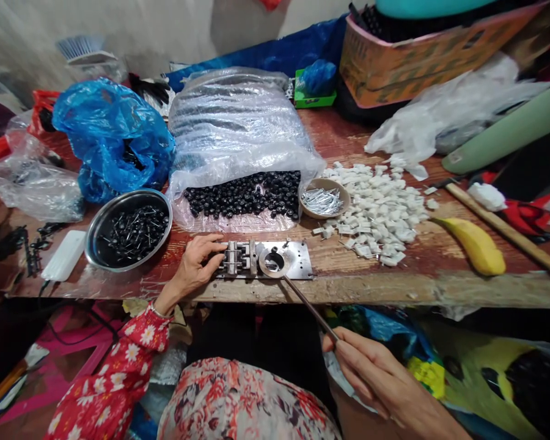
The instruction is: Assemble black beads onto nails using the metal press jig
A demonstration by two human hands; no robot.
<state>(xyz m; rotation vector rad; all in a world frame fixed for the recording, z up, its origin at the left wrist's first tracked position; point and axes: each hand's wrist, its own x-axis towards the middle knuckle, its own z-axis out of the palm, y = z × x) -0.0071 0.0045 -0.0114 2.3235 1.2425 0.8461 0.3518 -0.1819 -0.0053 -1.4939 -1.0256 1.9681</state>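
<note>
1. Flat steel jig plate [299, 260], fitted with sliding clamp blocks [233, 258] and a round steel ring [274, 260], sits at the near edge of the scarred wooden table [385, 287].
2. Right hand [376, 380] is closed in a pencil-like pinch around a thin steel rod [309, 307], whose tip meets the ring.
3. Left hand [193, 266] lies curled over the clamp blocks, touching them; whether it grips them, I cannot tell.
4. Farther back lie a shiny steel bowl [128, 194] of black-headed pins [132, 235], a tan bowl [325, 181] of silver pins [321, 201], and a heap of small white blocks [371, 214].
5. Beyond them, round black beads [242, 195] spill from a clear plastic bag [238, 116].
</note>
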